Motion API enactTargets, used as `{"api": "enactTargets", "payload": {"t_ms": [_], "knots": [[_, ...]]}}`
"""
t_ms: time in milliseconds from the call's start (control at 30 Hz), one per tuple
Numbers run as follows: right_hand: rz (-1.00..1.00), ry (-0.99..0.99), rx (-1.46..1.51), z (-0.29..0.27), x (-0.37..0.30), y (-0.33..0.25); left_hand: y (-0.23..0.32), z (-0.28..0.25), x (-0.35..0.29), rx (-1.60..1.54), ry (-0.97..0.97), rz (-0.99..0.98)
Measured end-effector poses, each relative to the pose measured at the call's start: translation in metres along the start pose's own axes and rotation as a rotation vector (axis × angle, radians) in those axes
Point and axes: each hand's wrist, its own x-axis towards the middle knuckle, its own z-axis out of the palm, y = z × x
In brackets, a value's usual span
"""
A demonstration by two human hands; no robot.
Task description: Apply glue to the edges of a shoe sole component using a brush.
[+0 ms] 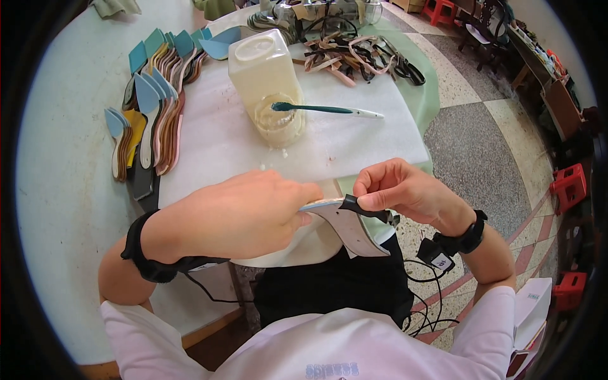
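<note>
My left hand (247, 212) is closed on one end of a curved, pale shoe insole (356, 231) with a light blue edge, held over my lap at the table's near edge. My right hand (408, 193) pinches a black strip (362, 207) that lies along the insole's rim. Part of the strip is hidden by my fingers. Beyond my hands stands a translucent plastic container (263, 66) with a round opening low on its front. Across that opening rests a toothbrush (326, 109) with a dark green and white handle.
Stacks of insoles (168, 120) with blue and teal ends line the left side. Strip scraps (345, 57) lie at the back right beside a black-handled tool (413, 73). Red stools (568, 188) stand on the tiled floor to the right. Cables (430, 310) hang near my right arm.
</note>
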Motion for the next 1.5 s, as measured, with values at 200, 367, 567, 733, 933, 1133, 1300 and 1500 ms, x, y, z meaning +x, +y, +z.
{"api": "enactTargets", "payload": {"t_ms": [200, 367, 567, 733, 933, 1133, 1300, 1500], "knots": [[-0.038, 0.020, 0.042, -0.001, 0.003, 0.001, 0.003, -0.005, -0.002, -0.012, 0.006, -0.028], [-0.044, 0.033, 0.056, -0.002, 0.004, 0.001, 0.004, -0.005, -0.004, -0.033, 0.045, -0.004], [-0.058, 0.041, 0.052, 0.000, 0.005, 0.001, 0.002, -0.004, -0.004, -0.053, 0.056, -0.002], [-0.095, 0.066, 0.003, 0.003, 0.005, -0.002, 0.002, -0.005, -0.004, -0.054, 0.060, -0.017], [-0.111, 0.159, -0.140, 0.011, 0.003, -0.004, -0.001, -0.002, -0.001, -0.056, 0.097, 0.006], [-0.215, 0.211, -0.278, 0.014, 0.003, -0.006, 0.000, 0.003, -0.002, 0.008, 0.161, -0.011], [-0.381, 0.280, -0.523, 0.018, 0.002, -0.009, 0.004, 0.006, -0.004, 0.047, 0.219, -0.004], [-0.667, 0.388, -0.875, 0.024, -0.005, -0.011, 0.011, 0.003, -0.009, 0.029, 0.241, -0.023]]}}
